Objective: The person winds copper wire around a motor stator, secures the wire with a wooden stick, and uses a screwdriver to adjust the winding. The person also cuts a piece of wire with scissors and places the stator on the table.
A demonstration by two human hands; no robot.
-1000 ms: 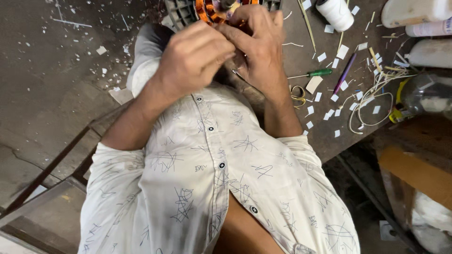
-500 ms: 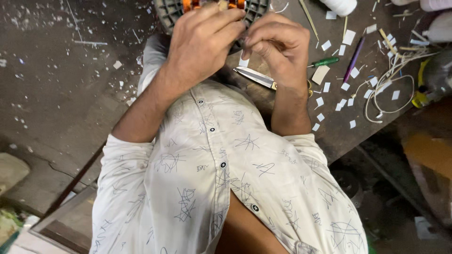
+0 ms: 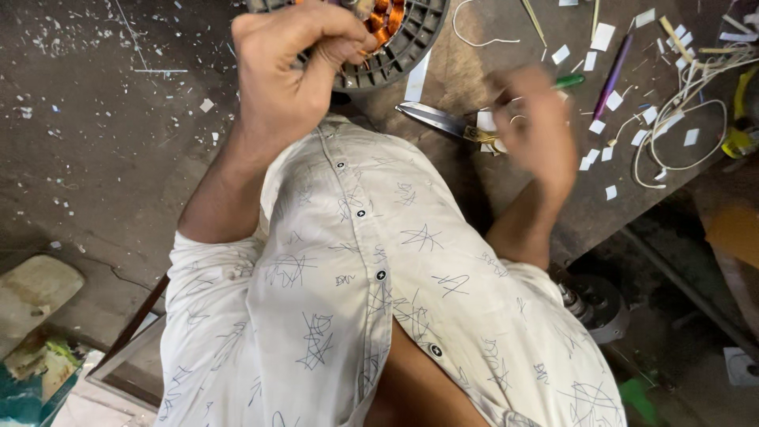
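Observation:
My left hand [image 3: 288, 75] is at the top left of the head view, fingers closed on the orange copper windings [image 3: 379, 20] of a round grey ribbed motor stator [image 3: 407, 51] at the bench's near edge. My right hand [image 3: 538, 119] is blurred with motion. It hovers over the yellowish handles of a pair of scissors [image 3: 435, 120] lying on the dark bench [image 3: 553, 213]. I cannot tell whether it grips them. My white patterned shirt fills the lower middle of the view.
Small white paper slips [image 3: 605, 35], a purple pen [image 3: 613, 75], a green pen [image 3: 571, 80], thin sticks and a looped white cord [image 3: 672, 134] litter the bench. A yellow tool [image 3: 739, 138] lies at the right edge. A metal motor part [image 3: 593, 304] sits below the bench.
My right hand has dropped away from the stator to the scissors on the bench. My left hand stays on the windings. The view has shifted down slightly.

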